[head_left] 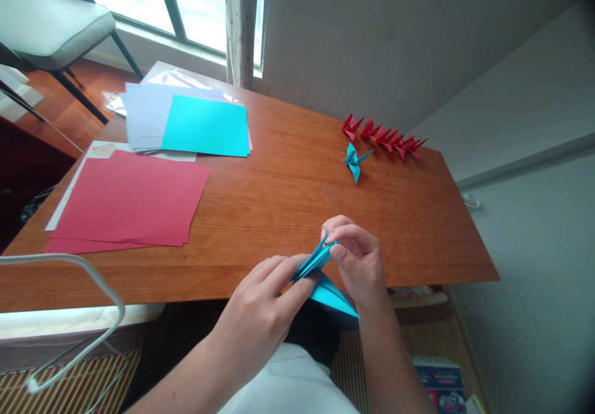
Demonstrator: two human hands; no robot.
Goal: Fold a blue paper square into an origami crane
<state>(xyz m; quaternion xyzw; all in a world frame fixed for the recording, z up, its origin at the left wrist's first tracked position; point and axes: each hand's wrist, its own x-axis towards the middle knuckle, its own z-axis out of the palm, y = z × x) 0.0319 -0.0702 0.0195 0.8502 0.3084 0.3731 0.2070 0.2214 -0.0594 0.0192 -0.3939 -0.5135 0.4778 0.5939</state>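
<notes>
Just over the table's front edge, both hands hold a partly folded blue origami crane (329, 295). My left hand (274, 290) pinches its folded body between thumb and fingers. The thumb and fingertips of my right hand (356, 253) grip a narrow upper point of the paper. One wide wing flap hangs down below the fingers, pointing right. Parts of the folds are hidden behind the fingers. Farther back on the table stands a finished blue paper crane (354, 162), in front of a row of several red paper cranes (383, 136).
Red paper sheets (130, 200) lie at the left of the wooden table (279, 184). Behind them is a blue sheet (207, 126) on pale sheets (144, 113). A white cable (93, 271) loops at the front left. A chair (56, 20) stands by the window.
</notes>
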